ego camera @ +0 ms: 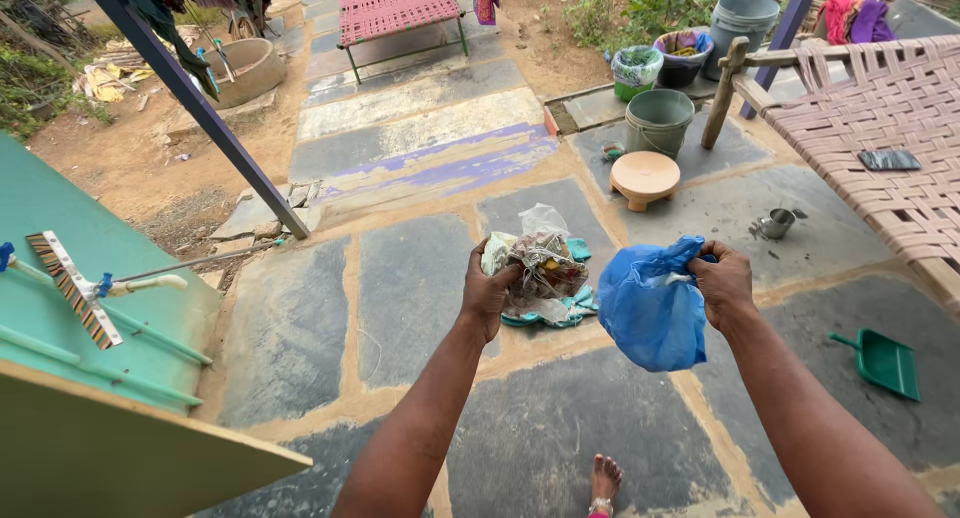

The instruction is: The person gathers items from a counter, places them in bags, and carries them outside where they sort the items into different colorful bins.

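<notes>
The left hand (487, 293) covers part of the clear plastic bag (540, 263) it grips, and the crumpled contents are too jumbled to identify. Behind that bag, a teal cloth (577, 303) on the floor is mostly hidden. The right hand (722, 283) pinches the blue bag (652, 303), whose inside cannot be seen. The woven cot (890, 128) on the right and the green board (60, 268) on the left run past the edges. Near the bottom, only a bare foot (604, 483) shows. What fills the far tubs (683, 53) is too small to tell.
</notes>
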